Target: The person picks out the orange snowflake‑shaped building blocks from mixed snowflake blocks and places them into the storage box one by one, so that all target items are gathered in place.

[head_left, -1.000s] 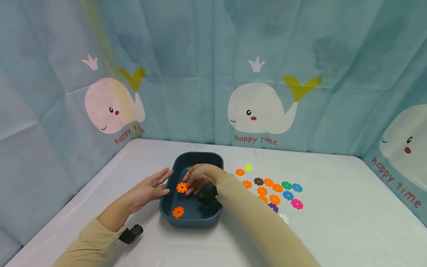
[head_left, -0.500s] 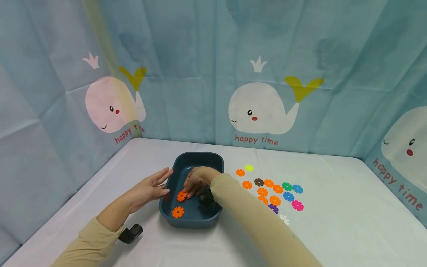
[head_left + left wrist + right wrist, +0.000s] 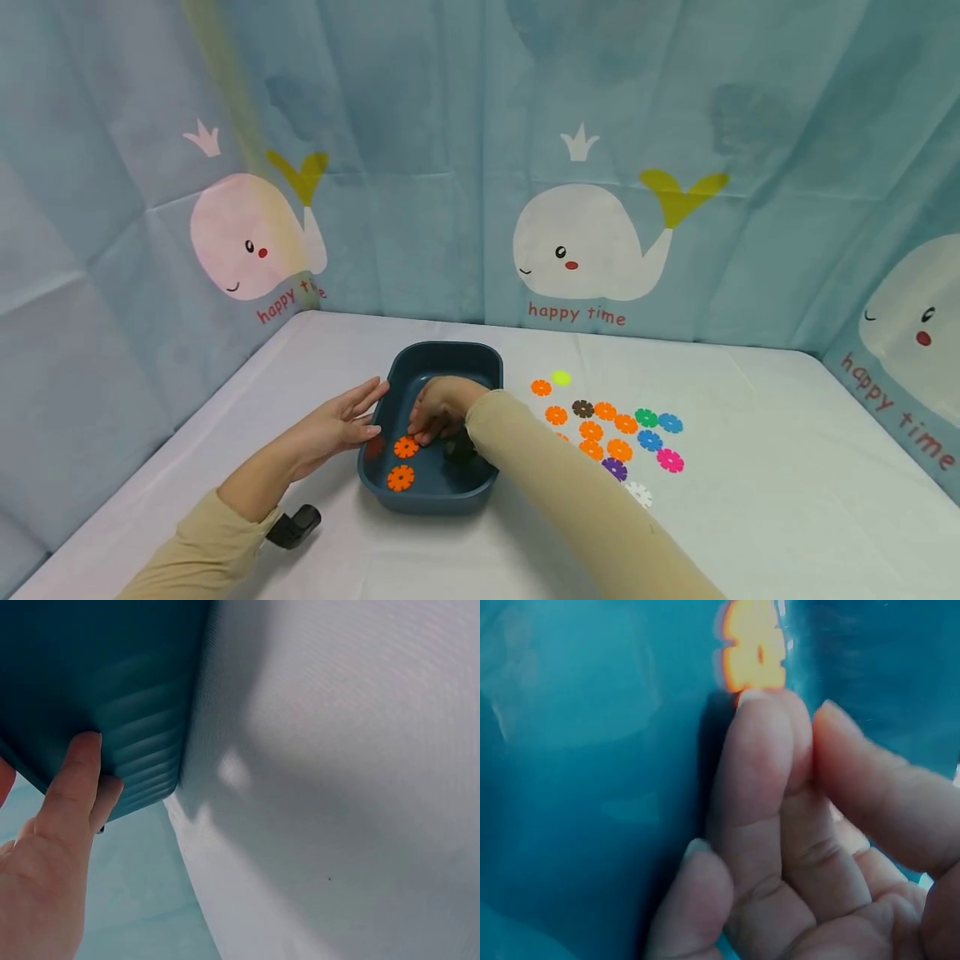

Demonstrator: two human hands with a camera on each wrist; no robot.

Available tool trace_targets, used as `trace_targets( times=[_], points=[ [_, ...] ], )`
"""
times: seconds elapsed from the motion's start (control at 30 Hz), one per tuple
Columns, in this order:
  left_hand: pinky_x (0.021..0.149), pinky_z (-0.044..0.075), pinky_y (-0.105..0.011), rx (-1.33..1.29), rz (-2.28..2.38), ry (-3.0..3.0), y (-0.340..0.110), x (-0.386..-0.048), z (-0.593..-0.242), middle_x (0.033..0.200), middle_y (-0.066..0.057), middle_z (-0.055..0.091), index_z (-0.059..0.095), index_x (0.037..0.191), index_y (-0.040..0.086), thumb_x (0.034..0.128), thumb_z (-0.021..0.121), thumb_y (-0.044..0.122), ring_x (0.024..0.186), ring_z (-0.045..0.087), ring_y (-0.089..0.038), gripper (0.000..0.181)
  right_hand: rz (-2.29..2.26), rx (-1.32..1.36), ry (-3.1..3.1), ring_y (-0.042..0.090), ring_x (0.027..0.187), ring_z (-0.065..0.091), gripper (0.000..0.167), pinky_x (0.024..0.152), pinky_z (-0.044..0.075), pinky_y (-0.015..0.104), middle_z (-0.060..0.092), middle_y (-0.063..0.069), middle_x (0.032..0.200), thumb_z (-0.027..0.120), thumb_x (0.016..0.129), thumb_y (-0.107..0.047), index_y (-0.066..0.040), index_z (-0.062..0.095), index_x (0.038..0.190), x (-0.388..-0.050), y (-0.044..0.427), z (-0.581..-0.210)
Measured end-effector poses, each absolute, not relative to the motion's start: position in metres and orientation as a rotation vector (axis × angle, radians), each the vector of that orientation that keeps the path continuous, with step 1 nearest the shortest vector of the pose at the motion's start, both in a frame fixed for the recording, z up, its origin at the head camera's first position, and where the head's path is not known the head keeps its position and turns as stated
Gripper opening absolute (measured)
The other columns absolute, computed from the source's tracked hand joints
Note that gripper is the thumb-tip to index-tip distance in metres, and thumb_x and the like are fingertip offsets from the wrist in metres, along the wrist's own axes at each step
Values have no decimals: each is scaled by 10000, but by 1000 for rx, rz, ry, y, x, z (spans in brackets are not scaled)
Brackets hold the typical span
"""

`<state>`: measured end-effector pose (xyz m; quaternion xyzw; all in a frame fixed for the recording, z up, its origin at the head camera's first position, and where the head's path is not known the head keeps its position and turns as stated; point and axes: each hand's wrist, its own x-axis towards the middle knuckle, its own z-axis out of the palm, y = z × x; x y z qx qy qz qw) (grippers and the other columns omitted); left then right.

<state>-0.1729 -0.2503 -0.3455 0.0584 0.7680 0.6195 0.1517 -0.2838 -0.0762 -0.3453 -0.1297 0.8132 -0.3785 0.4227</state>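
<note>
In the head view, a dark blue rectangular tub (image 3: 450,502) stands on the white table. Two orange plastic snowflake discs lie on its floor: a nearer disc (image 3: 401,477) and a farther disc (image 3: 406,447). My right hand (image 3: 442,407) reaches inside, its fingertips touching the edge of the farther disc. The right wrist view shows that orange disc (image 3: 756,649) beyond the fingertips, with the thumb off it. My left hand (image 3: 333,423) is at the tub's left side, fingers extended. In the left wrist view, its fingertips (image 3: 84,750) rest against the ribbed outer wall.
Right of the tub, several loose snowflake discs lie on the tablecloth (image 3: 787,450), among them a pink disc (image 3: 670,460), a green disc (image 3: 646,417), a brown disc (image 3: 582,408) and a yellow disc (image 3: 561,378). A whale-print curtain (image 3: 450,208) hangs behind.
My right hand has brought its orange disc down and toward the nearer one; the disc now lies flat on the tub floor. My left hand has stayed put.
</note>
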Motion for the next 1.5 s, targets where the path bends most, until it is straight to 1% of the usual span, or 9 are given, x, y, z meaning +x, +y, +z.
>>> trace_targets(
  times=[0.27,0.37,0.5,0.6,0.8,1.03,1.2,1.4,1.5],
  points=[
    [1112,176,-604,154,1767,2202,-252,-173,-346,1615,-142,21,-56,1549,31,977,530,23,1424,24,-491,819,-1100,-293,1966,184,642,652,37,751,535,446,678,96,720,635,917,-9,0,670,915,-289,-64,-333],
    [1110,168,-611,152,1768,2206,-253,-173,-346,1616,-138,20,-55,1549,32,978,527,21,1422,13,-494,815,-1166,-324,1950,196,664,665,103,797,536,475,686,107,750,624,920,3,37,668,1007,-291,-54,-324],
    [1107,165,-619,147,1776,2213,-254,-173,-346,1614,-139,22,-53,1549,29,974,526,9,1419,8,-502,815,-1200,-372,1941,196,697,679,270,854,527,484,697,106,783,609,934,-6,88,607,1187,-290,-42,-311],
    [1107,166,-617,143,1781,2212,-254,-174,-347,1614,-139,25,-49,1549,28,971,531,9,1419,9,-502,819,-1205,-397,1941,197,725,689,327,899,511,487,709,111,812,593,949,-22,102,564,1250,-289,-31,-303],
    [1110,175,-611,135,1787,2212,-253,-175,-348,1615,-135,33,-47,1550,30,965,529,-9,1421,3,-500,822,-1213,-430,1931,212,816,704,295,917,507,456,722,124,909,558,971,-35,76,560,1243,-286,-7,-288],
    [1105,186,-608,111,1783,2216,-251,-175,-347,1616,-132,45,-37,1553,36,961,525,-25,1422,13,-498,819,-1213,-471,1956,223,888,707,223,845,540,394,725,126,977,530,995,-85,22,590,1181,-282,22,-277],
    [1102,192,-607,104,1783,2217,-250,-175,-347,1613,-137,50,-35,1552,30,956,520,-42,1421,19,-499,817,-1242,-485,1974,237,891,710,242,873,530,425,723,135,986,527,1001,-107,28,579,1194,-279,41,-272],
    [1104,196,-602,108,1779,2226,-249,-175,-345,1614,-135,57,-28,1554,35,957,530,-27,1422,20,-498,819,-1298,-449,2056,221,847,709,218,791,532,376,727,117,958,537,995,-112,19,587,1162,-275,65,-270],
    [1103,201,-605,107,1766,2238,-248,-173,-345,1614,-133,64,-24,1556,39,961,540,-9,1423,26,-498,821,-1319,-413,2102,218,832,707,210,794,532,377,729,108,938,551,987,-113,16,595,1146,-273,76,-271]
  ],
)
